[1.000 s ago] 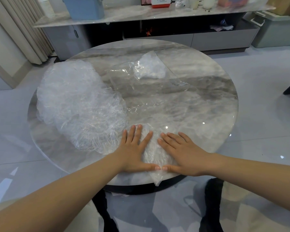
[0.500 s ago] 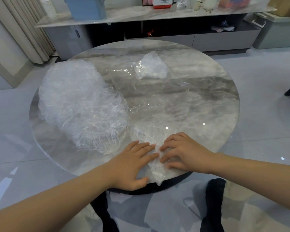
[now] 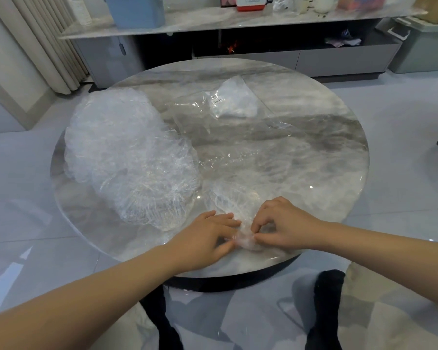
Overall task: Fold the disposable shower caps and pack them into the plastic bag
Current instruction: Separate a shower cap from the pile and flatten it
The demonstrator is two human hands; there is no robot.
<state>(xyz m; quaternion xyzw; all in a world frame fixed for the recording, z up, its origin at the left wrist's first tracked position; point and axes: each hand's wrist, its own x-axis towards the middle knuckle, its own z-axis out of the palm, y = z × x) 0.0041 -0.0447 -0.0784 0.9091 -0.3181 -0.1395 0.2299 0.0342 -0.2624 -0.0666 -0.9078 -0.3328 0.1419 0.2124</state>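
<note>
A clear shower cap lies flattened at the near edge of the round marble table. My left hand and my right hand meet at its near end, and both pinch the bunched tip between thumb and fingers. A big heap of crumpled clear shower caps fills the table's left side. The clear plastic bag lies flat at the far middle, with a white wad of folded caps inside its far end.
A long low cabinet with a marble top stands behind the table, bearing a blue bin and small items. Curtains hang at the far left. A grey-green lidded box stands at the far right. Glossy tiled floor surrounds the table.
Both hands went from pressing flat on the cap to curling in and pinching its near end. The cap's hanging tip came up from over the table edge and is bunched between the fingers.
</note>
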